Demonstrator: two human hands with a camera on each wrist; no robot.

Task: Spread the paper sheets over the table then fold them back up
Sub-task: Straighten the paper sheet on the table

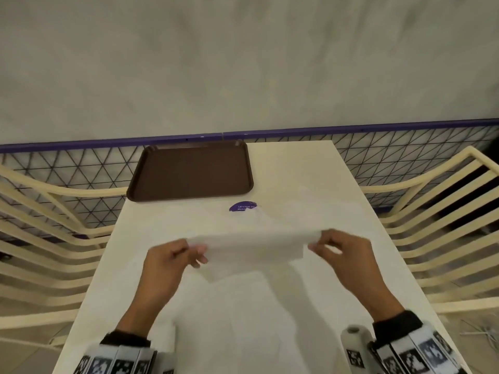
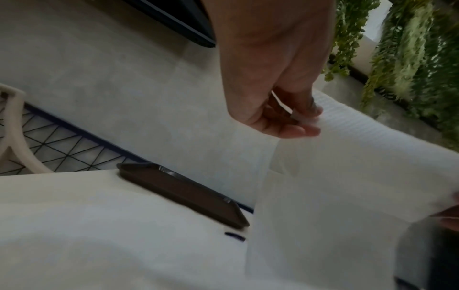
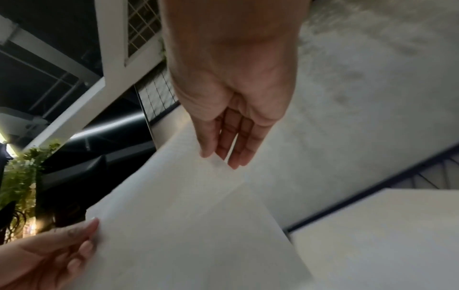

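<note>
Table (image 1: pixel 310 168) under lifted paper sheet (image 1: pixel 253 245); left hand (image 1: pixel 172 255), right hand (image 1: pixel 341 252) pinch corners; plants (image 2: pixel 410 58) only in wrist views.

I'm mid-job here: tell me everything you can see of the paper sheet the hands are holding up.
The paper sheet is white, thin and slightly translucent, with a fine ribbed texture in the left wrist view. It is lifted above the white table, stretched sideways between both hands and hanging down from its top edge. The left hand pinches its left end, the right hand its right end. It sits nearer the person than the brown tray, apart from it.
</note>
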